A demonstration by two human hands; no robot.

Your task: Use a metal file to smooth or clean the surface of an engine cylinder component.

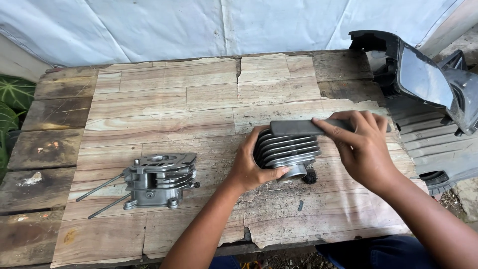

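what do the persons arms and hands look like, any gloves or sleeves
No gloves and no sleeves in view: the left hand and right hand are bare, with both forearms uncovered to the frame edge. No watch, rings or bands show. Nails look short.

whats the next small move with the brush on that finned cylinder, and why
Probably draw the brush along the top fins. The right hand lays it flat across the finned cylinder, which the left hand steadies on its side, and dark grit already lies on the table beside it.
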